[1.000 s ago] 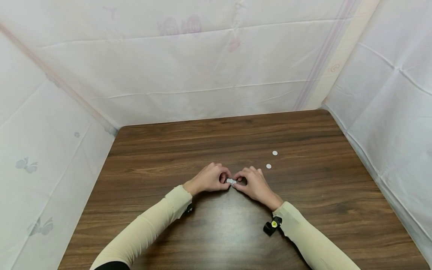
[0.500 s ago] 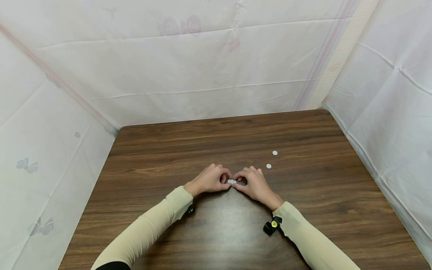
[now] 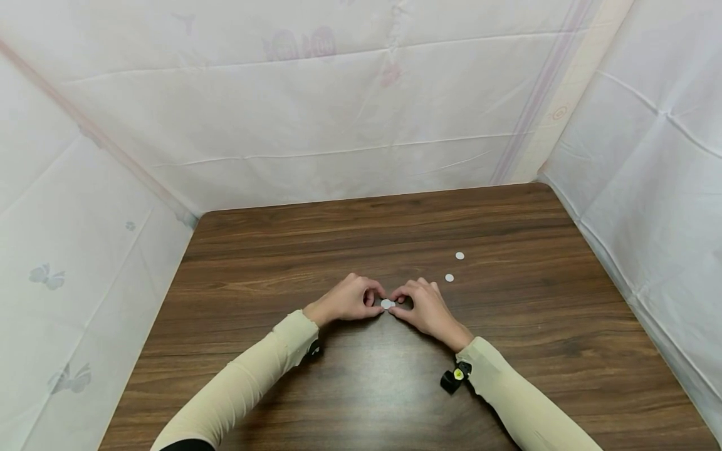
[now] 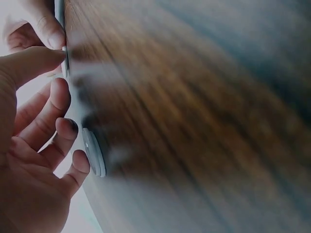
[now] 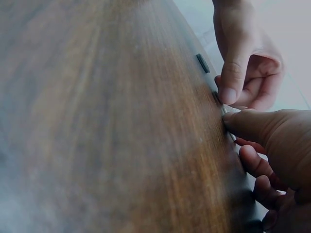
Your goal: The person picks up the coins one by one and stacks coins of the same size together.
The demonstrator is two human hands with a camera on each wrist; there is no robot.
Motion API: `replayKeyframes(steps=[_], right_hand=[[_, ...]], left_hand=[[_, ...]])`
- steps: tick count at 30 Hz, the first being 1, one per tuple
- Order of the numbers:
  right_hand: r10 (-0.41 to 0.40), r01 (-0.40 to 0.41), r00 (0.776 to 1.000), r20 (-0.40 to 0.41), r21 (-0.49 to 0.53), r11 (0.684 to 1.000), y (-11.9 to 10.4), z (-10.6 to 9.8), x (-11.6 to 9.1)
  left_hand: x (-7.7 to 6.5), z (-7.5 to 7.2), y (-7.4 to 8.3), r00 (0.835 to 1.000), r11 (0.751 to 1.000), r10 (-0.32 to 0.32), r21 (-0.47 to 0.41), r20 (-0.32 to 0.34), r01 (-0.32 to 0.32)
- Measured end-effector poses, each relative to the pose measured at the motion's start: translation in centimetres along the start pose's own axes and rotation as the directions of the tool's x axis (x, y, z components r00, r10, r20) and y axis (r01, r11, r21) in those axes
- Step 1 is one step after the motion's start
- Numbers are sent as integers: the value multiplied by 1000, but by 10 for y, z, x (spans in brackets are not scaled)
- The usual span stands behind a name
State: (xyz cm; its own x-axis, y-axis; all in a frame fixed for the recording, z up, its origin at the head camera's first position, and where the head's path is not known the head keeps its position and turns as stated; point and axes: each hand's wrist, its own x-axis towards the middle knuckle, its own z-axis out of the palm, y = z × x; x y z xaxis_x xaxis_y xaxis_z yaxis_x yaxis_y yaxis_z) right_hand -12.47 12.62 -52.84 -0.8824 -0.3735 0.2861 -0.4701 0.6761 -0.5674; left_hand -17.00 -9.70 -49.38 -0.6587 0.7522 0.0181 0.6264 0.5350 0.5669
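Note:
Two overlapping small white discs (image 3: 387, 304) lie at the table's middle, between my fingertips. From the left, my left hand (image 3: 345, 299) has thumb and index finger at the upper disc's edge, pinching it front and back. My right hand (image 3: 424, 306) pinches the right-hand edge from the other side, thumb nearer me. In the left wrist view, my left thumb (image 4: 46, 62) presses at the disc's thin edge, close to the right hand. A pale round disc-like piece (image 4: 95, 152) lies by my left outer fingers; the left hand seems to hide it in the head view.
Two more white discs (image 3: 459, 255) lie apart on the wooden table (image 3: 271, 250), beyond my right hand. White sheets (image 3: 338, 113) hang behind the table and on both sides. A small black camera (image 3: 451, 379) sits at my right wrist.
My left hand dips slightly toward the right, then eases back left. The upper disc now shows as a fuller round over the other one. The right hand stays put.

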Motion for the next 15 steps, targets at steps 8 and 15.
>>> replayKeyframes(steps=[8,15], right_hand=[[11,-11,1000,3,-7,1000,0,0,0],[6,-6,1000,0,-4,1000,0,0,0]], left_hand=[[0,0,-2,1000,1000,-12,19,-7,12],[0,2,-3,1000,1000,-4,23,-21,4]])
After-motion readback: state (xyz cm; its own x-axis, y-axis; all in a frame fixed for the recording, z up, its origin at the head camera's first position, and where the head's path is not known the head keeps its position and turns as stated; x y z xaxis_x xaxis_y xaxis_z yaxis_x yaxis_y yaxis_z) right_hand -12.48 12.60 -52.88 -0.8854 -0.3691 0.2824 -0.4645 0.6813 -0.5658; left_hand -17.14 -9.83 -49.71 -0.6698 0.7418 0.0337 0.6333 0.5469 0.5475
